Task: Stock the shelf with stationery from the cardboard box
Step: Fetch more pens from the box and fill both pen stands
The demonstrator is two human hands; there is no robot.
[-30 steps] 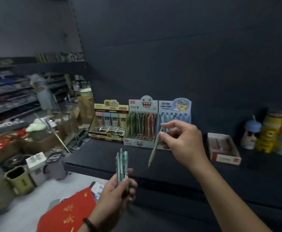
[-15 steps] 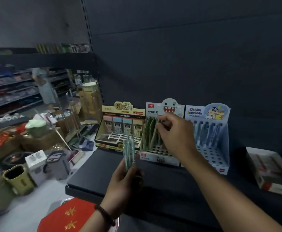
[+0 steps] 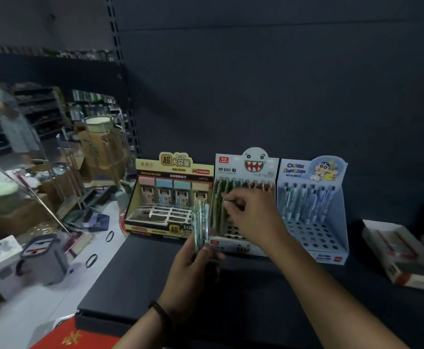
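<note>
My left hand [image 3: 193, 270] grips a small bundle of pale green pens [image 3: 200, 224], held upright in front of the shelf. My right hand [image 3: 251, 217] reaches into the middle display box with the shark-mouth header [image 3: 253, 163], pinching the top of one pen [image 3: 224, 202] among the green pens standing in its holes. To its left stands a yellow display box of pencil-lead cases [image 3: 170, 197]; to its right a pale blue cartoon pen display [image 3: 311, 205]. All three sit on the dark shelf [image 3: 143, 280].
A flat white and red box [image 3: 405, 255] lies on the shelf at the right. A red item [image 3: 75, 336] shows at the bottom left. The aisle floor on the left holds boxes, a grey container [image 3: 44, 258] and cluttered goods.
My right hand carried a single pen from mid-air forward into the shark-mouth display. My left hand with the bundle rose slightly, and the view moved closer to the shelf.
</note>
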